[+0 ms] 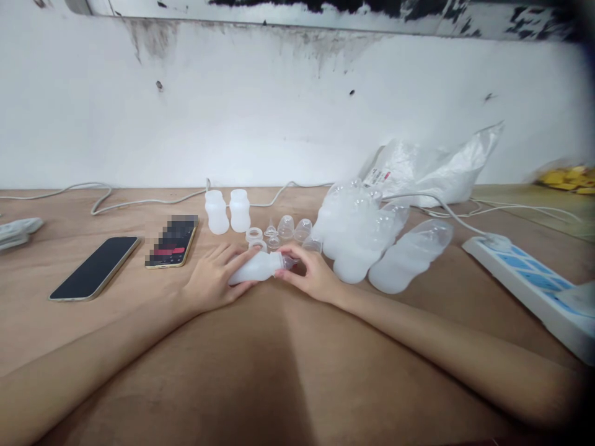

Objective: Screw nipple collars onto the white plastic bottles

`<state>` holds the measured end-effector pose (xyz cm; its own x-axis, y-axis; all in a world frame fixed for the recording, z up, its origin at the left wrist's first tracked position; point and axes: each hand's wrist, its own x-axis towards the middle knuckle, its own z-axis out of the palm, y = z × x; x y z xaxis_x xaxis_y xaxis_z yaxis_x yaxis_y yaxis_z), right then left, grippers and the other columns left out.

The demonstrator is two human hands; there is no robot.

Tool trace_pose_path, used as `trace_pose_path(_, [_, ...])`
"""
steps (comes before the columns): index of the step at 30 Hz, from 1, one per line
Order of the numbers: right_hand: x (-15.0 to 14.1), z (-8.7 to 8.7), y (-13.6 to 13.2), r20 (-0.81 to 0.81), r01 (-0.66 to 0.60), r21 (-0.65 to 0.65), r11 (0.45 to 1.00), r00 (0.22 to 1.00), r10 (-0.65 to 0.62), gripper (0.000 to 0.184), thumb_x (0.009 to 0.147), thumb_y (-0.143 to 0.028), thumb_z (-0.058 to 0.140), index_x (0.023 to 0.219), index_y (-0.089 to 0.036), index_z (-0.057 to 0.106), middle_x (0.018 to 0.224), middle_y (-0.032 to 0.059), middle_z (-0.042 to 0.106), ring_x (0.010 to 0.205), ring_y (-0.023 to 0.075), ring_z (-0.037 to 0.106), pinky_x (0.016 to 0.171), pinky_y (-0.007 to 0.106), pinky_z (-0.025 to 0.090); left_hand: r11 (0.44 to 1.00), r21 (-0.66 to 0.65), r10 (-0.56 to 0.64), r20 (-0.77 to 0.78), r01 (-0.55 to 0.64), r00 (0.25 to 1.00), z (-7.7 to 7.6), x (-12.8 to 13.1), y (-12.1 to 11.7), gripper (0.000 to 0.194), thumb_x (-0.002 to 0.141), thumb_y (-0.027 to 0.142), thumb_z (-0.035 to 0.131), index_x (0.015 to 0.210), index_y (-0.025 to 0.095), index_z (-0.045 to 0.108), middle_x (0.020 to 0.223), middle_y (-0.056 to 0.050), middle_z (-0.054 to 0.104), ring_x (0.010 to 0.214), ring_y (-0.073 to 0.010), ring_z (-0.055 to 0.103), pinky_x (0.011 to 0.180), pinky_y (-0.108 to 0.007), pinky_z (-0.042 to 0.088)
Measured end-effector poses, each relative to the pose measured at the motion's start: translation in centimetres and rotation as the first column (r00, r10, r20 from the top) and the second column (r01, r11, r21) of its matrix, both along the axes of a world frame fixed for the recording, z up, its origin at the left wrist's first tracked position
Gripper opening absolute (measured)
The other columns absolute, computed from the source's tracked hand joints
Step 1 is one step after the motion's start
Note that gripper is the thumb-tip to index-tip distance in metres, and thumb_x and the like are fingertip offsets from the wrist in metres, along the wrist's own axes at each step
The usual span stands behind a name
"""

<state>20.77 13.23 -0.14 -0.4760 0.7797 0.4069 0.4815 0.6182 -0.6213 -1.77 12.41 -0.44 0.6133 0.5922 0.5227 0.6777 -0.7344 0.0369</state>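
Observation:
A milky white baby bottle (253, 267) lies on its side just above the table, its neck pointing right. My left hand (216, 272) wraps round the bottle's body. At the neck end, the fingers of my right hand (309, 272) close round the collar (280, 262), with a clear nipple (289, 262) showing between them. Behind the bottle are white rings (254, 234), clear nipples (271, 229) and clear dome caps (286, 227). Two open bottle bodies (217, 212) stand upright farther back. Several capped bottles (353, 235) lie heaped right of my right hand.
Two phones lie at left, one dark (95, 268) and one with a lit screen (173, 241). A power strip (534, 285) with cables sits at right. A plastic bag (427, 167) rests against the wall; yellow items (569, 178) lie at far right.

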Motion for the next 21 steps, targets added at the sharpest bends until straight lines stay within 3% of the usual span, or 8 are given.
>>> trace_pose_path(5, [-0.03,0.06,0.02,0.026,0.044,-0.063,0.997,0.999,-0.042,0.027,0.076,-0.042,0.057,0.090,-0.020,0.054,0.076,0.0013,0.064,0.064,0.0151,0.058,0.061,0.029,0.047,0.999,0.036,-0.011,-0.034,0.012,0.999,0.02,0.05,-0.05,0.050,0.082,0.038,0.049,0.126,0.015,0.042,0.103,-0.012,0.057,0.092,-0.0246,0.053,0.080,-0.038,0.044])
trace_pose_path(9, [-0.06,-0.07,0.09,0.036,0.041,-0.006,0.999,0.999,-0.041,0.032,0.075,-0.042,0.057,0.098,-0.020,0.052,0.092,0.0049,0.064,0.078,0.0183,0.060,0.069,0.033,0.047,1.000,-0.028,0.009,0.004,-0.009,1.000,0.13,0.08,0.05,0.050,0.081,0.040,0.049,0.125,0.016,0.042,0.105,-0.011,0.056,0.095,-0.0244,0.053,0.081,-0.037,0.044])
trace_pose_path(13, [-0.06,-0.13,0.01,-0.014,-0.032,0.068,0.997,0.999,0.033,0.053,0.072,-0.039,0.061,0.119,-0.023,0.041,0.116,0.0075,0.056,0.102,0.0213,0.055,0.078,0.035,0.047,0.993,-0.114,0.026,0.060,-0.019,0.998,0.18,0.04,0.09,0.052,0.080,0.040,0.051,0.126,0.018,0.039,0.107,-0.010,0.055,0.096,-0.0232,0.053,0.082,-0.035,0.046])
trace_pose_path(21, [0.06,-0.28,0.08,-0.020,-0.057,0.081,0.995,0.998,0.059,0.040,0.076,-0.035,0.059,0.113,-0.023,0.046,0.111,0.0051,0.058,0.095,0.0183,0.057,0.079,0.033,0.046,0.991,-0.130,0.002,0.064,0.006,0.998,0.27,-0.01,-0.14,0.053,0.080,0.039,0.051,0.127,0.017,0.039,0.109,-0.010,0.055,0.097,-0.0232,0.053,0.082,-0.035,0.046])
